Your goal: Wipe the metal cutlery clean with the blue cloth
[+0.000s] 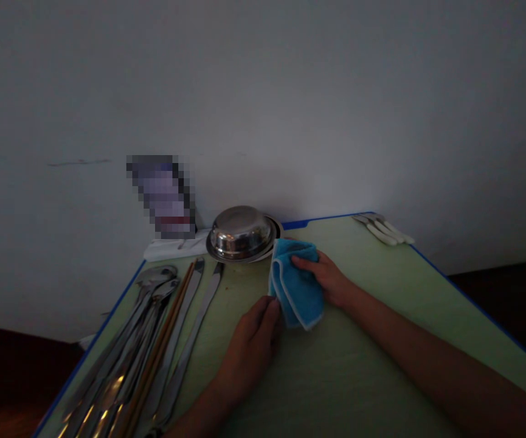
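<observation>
A blue cloth point(300, 292) with a pale edge is folded in my right hand point(329, 277), thumb on top and fingers behind. My left hand point(256, 325) is closed beside the cloth's lower left edge. Whatever lies in its fingers is hidden, and I cannot tell whether it grips the cloth too. Just behind the cloth, a shiny metal bowl point(241, 234) rests upside down on other round metalware. To the left of my left hand lie two metal knives point(194, 344), a pair of wooden chopsticks point(165, 344) and several large metal serving utensils point(121, 347).
Several white-handled forks point(384, 230) lie at the table's far right corner. A phone-like object point(165, 198), blurred out, leans on the wall point(335, 109) above a white packet point(176, 244). Blue trim edges the pale green table point(358, 377).
</observation>
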`<control>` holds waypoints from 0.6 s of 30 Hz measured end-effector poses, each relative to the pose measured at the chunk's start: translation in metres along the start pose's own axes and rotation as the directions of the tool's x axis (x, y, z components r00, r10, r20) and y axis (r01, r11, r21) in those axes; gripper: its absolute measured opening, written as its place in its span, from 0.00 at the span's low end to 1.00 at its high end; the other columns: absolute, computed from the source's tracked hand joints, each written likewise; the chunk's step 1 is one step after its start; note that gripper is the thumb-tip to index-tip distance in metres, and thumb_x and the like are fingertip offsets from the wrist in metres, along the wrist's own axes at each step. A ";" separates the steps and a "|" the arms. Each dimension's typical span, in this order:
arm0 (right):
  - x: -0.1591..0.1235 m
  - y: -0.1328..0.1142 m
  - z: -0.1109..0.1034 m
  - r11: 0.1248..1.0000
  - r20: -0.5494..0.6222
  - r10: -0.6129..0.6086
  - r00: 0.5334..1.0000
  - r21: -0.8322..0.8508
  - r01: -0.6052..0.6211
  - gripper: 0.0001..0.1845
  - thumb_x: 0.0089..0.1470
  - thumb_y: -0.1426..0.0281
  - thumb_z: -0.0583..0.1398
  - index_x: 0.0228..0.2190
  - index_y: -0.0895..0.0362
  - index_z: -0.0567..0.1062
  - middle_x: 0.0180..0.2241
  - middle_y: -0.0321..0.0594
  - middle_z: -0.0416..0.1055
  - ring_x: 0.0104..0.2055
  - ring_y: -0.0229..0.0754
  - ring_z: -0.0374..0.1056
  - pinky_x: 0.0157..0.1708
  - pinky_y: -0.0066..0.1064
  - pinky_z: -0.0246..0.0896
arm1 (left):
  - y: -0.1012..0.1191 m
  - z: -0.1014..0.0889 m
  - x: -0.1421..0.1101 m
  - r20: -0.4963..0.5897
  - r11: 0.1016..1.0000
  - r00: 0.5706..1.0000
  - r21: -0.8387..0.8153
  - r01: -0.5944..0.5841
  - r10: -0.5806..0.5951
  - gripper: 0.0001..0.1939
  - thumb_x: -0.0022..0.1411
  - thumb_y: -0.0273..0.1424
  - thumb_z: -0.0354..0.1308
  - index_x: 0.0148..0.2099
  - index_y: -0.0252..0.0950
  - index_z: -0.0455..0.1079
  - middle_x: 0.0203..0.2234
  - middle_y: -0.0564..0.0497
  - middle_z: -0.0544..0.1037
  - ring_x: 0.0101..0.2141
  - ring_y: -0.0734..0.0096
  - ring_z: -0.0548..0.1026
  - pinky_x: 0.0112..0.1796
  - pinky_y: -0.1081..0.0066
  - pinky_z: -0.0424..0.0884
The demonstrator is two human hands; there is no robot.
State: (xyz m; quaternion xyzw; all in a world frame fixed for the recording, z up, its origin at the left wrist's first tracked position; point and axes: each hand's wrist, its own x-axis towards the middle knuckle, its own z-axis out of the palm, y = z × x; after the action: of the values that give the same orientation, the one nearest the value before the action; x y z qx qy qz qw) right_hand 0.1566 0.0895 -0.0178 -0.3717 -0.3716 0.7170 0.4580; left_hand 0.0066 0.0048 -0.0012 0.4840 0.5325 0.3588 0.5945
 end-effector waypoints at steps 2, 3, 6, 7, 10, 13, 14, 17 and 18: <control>0.001 0.000 0.001 0.998 -0.079 -0.067 0.995 -0.009 0.066 0.16 0.39 0.63 0.64 0.33 0.54 0.71 0.29 0.34 0.73 0.29 0.39 0.69 0.35 0.35 0.64 | 0.000 0.000 0.001 0.000 0.999 1.000 -0.046 0.005 -0.005 0.13 0.60 0.40 0.45 0.30 0.36 0.58 0.17 0.61 0.56 0.16 0.82 0.53 0.17 0.79 0.52; 0.002 0.001 0.001 0.994 -0.124 -0.112 0.986 -0.028 0.109 0.17 0.39 0.62 0.64 0.33 0.53 0.71 0.30 0.34 0.73 0.30 0.39 0.69 0.35 0.34 0.64 | 0.000 0.000 0.001 0.002 0.998 1.000 -0.054 0.008 -0.008 0.13 0.60 0.40 0.45 0.30 0.36 0.57 0.17 0.61 0.56 0.15 0.82 0.53 0.16 0.80 0.52; 0.001 0.003 0.004 0.973 -0.212 -0.223 0.951 -0.110 0.204 0.18 0.38 0.60 0.64 0.33 0.52 0.69 0.30 0.33 0.72 0.31 0.38 0.67 0.34 0.32 0.63 | -0.001 -0.001 0.002 0.025 0.998 1.000 -0.061 0.014 -0.012 0.12 0.61 0.40 0.45 0.32 0.37 0.58 0.18 0.61 0.56 0.15 0.83 0.53 0.16 0.80 0.52; 0.001 0.003 0.004 0.967 -0.231 -0.243 0.942 -0.132 0.217 0.18 0.39 0.59 0.63 0.33 0.52 0.69 0.29 0.32 0.71 0.30 0.38 0.67 0.32 0.32 0.62 | -0.001 -0.001 0.002 0.029 0.998 1.000 -0.064 0.010 -0.008 0.12 0.61 0.40 0.44 0.32 0.37 0.58 0.18 0.61 0.56 0.15 0.83 0.53 0.16 0.81 0.52; 0.001 0.005 0.004 0.958 -0.272 -0.273 0.923 -0.165 0.235 0.16 0.43 0.55 0.59 0.31 0.52 0.68 0.25 0.31 0.69 0.28 0.38 0.64 0.30 0.30 0.60 | -0.001 -0.001 0.001 0.031 0.997 0.999 -0.072 -0.008 0.010 0.12 0.62 0.39 0.44 0.32 0.37 0.57 0.17 0.61 0.55 0.15 0.83 0.53 0.16 0.81 0.53; 0.002 0.006 0.001 0.957 -0.273 -0.270 0.923 -0.183 0.226 0.18 0.45 0.51 0.56 0.26 0.54 0.69 0.22 0.32 0.67 0.27 0.38 0.62 0.29 0.29 0.57 | 0.001 0.000 0.000 0.036 0.999 0.999 -0.046 -0.018 0.020 0.11 0.61 0.38 0.44 0.31 0.37 0.57 0.17 0.61 0.55 0.16 0.82 0.54 0.17 0.80 0.53; 0.002 0.007 0.000 0.956 -0.285 -0.265 0.921 -0.203 0.212 0.19 0.45 0.50 0.55 0.23 0.54 0.69 0.21 0.32 0.66 0.26 0.37 0.61 0.29 0.30 0.56 | 0.002 0.000 -0.001 0.035 0.999 0.999 -0.029 -0.029 0.030 0.11 0.61 0.38 0.45 0.31 0.36 0.57 0.17 0.60 0.56 0.17 0.81 0.55 0.18 0.80 0.54; 0.002 0.007 -0.001 0.955 -0.328 -0.237 0.914 -0.250 0.158 0.24 0.44 0.47 0.53 0.16 0.55 0.67 0.17 0.33 0.63 0.23 0.37 0.58 0.29 0.30 0.55 | 0.002 -0.001 -0.002 0.025 0.998 0.998 0.018 -0.054 0.053 0.12 0.61 0.39 0.45 0.33 0.36 0.59 0.20 0.58 0.60 0.20 0.79 0.59 0.20 0.78 0.57; 0.001 0.006 0.000 0.963 -0.306 -0.211 0.928 -0.227 0.144 0.25 0.44 0.46 0.53 0.16 0.55 0.67 0.16 0.33 0.63 0.23 0.37 0.58 0.29 0.31 0.55 | 0.001 -0.001 -0.002 0.026 0.999 0.998 0.021 -0.049 0.049 0.12 0.61 0.39 0.45 0.34 0.36 0.60 0.20 0.57 0.61 0.21 0.78 0.60 0.21 0.78 0.57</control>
State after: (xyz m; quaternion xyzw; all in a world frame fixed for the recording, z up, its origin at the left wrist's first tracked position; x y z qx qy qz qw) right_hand 0.1537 0.0888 -0.0231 -0.4942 -0.3928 0.5596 0.5369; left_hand 0.0051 0.0036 0.0005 0.5078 0.5167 0.3614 0.5870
